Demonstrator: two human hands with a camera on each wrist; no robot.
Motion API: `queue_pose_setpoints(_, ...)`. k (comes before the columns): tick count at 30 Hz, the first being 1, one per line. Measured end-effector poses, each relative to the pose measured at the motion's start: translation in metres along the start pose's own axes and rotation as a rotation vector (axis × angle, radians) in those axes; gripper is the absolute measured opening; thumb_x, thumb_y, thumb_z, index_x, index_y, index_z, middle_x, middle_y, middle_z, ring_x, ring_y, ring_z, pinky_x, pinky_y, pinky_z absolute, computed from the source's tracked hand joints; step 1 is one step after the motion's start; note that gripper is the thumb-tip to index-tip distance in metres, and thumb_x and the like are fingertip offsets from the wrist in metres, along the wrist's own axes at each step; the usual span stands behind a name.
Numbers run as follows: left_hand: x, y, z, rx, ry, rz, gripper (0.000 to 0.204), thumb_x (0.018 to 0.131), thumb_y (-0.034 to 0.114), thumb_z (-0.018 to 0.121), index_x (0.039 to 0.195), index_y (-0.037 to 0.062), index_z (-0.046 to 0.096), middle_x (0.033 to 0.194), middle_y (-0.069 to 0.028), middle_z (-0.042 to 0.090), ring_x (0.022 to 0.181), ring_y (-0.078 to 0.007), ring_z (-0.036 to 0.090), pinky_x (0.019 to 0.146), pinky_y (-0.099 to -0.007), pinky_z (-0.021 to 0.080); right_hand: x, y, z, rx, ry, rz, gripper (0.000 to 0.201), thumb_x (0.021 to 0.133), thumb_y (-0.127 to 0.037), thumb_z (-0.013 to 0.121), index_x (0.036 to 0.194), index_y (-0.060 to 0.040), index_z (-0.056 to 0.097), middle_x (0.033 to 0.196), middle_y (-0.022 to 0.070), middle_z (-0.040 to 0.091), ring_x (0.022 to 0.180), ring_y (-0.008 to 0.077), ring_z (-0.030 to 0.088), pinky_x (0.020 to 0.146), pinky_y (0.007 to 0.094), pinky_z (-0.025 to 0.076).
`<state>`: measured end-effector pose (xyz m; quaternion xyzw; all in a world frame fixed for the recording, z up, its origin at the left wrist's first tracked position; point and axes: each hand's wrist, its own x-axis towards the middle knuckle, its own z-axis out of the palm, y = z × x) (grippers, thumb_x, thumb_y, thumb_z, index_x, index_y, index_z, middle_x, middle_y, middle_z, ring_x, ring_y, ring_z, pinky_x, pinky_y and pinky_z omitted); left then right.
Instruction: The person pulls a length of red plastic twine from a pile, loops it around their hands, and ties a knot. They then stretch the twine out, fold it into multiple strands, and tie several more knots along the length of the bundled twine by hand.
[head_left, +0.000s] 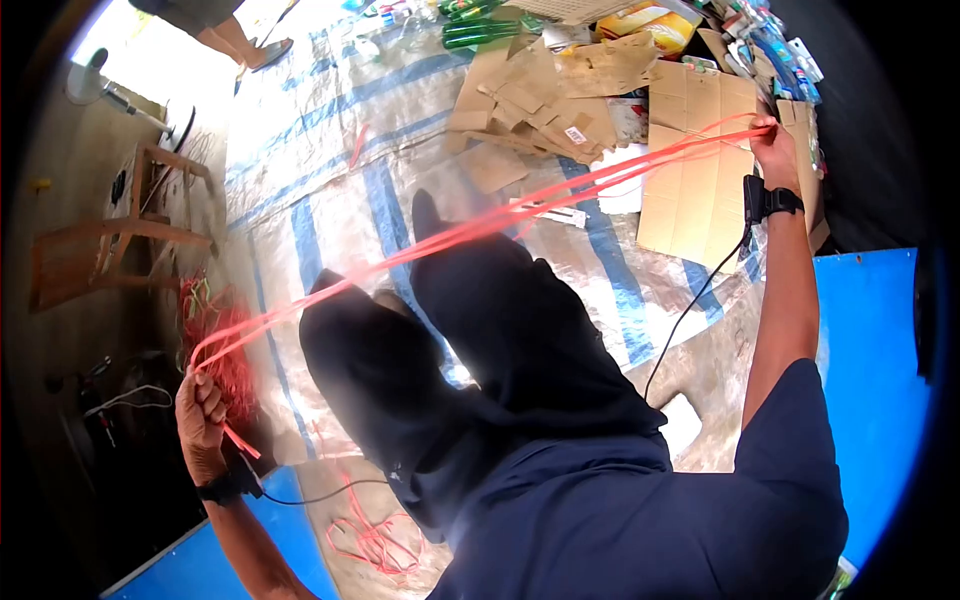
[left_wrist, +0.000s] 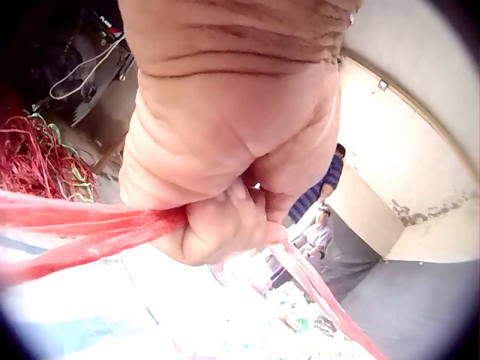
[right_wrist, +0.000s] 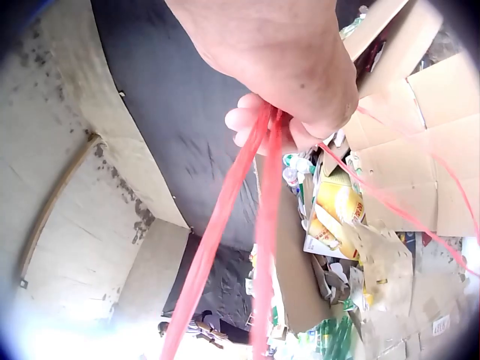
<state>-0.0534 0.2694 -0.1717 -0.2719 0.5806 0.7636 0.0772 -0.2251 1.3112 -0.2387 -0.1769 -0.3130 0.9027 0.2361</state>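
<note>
Pink plastic twine stretches in several strands across the lap, from one hand to the other. At the lower left, the left hand grips one end with curled fingers; a short tail hangs below it. In the left wrist view, the fingers close round the strands. The right hand, raised at the upper right, holds the other end over a flat cardboard sheet. The right wrist view shows the twine running out of the curled right fingers, with a thinner strand trailing off to the side.
A striped sheet covers the ground. Torn cardboard, green bottles and plastic waste lie ahead. At left are a wooden chair frame and a heap of red twine; loose twine lies below. Another person's legs show at the top.
</note>
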Motion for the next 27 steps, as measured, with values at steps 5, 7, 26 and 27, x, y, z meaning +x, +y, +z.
queue_pose_setpoints(5, 0.020, 0.008, -0.058, -0.007, 0.149, 0.111, 0.025, 0.105, 0.028, 0.049, 0.083, 0.0171, 0.056, 0.056, 0.0098, 0.028, 0.042, -0.0036, 0.022, 0.035, -0.0216, 0.017, 0.008, -0.026, -0.007, 0.004, -0.060, 0.107, 0.018, 0.101, -0.003, 0.041, 0.109, 0.0069, 0.053, 0.071, 0.0044, 0.047, 0.057, 0.0138, 0.045, 0.054, 0.0257, 0.045)
queue_pose_setpoints(7, 0.029, 0.011, -0.093, -0.076, 0.221, 0.135, 0.028, 0.105, 0.031, 0.050, 0.083, 0.0167, 0.058, 0.056, 0.0089, 0.026, 0.042, -0.0046, 0.021, 0.035, -0.0232, 0.016, -0.006, -0.027, 0.006, -0.070, -0.021, 0.065, 0.013, 0.102, -0.003, 0.040, 0.101, 0.0053, 0.050, 0.071, 0.0049, 0.047, 0.054, 0.0138, 0.044, 0.052, 0.0262, 0.043)
queue_pose_setpoints(26, 0.116, 0.068, 0.087, 0.047, 0.070, 0.315, 0.028, 0.107, 0.040, 0.042, 0.092, 0.0171, 0.051, 0.066, 0.0077, 0.042, 0.047, -0.0059, 0.030, 0.038, -0.0237, 0.022, -0.092, 0.144, 0.215, 0.033, -0.286, 0.030, 0.025, 0.093, -0.015, 0.066, 0.104, -0.0001, 0.050, 0.068, 0.0008, 0.047, 0.052, 0.0127, 0.039, 0.056, 0.0273, 0.034)
queue_pose_setpoints(27, 0.118, 0.070, 0.091, 0.042, 0.062, 0.324, 0.028, 0.107, 0.040, 0.042, 0.092, 0.0171, 0.051, 0.066, 0.0077, 0.042, 0.047, -0.0059, 0.030, 0.038, -0.0237, 0.022, -0.090, 0.139, 0.219, 0.035, -0.293, 0.019, 0.025, 0.093, -0.015, 0.066, 0.104, -0.0001, 0.050, 0.068, 0.0008, 0.047, 0.052, 0.0127, 0.039, 0.056, 0.0273, 0.034)
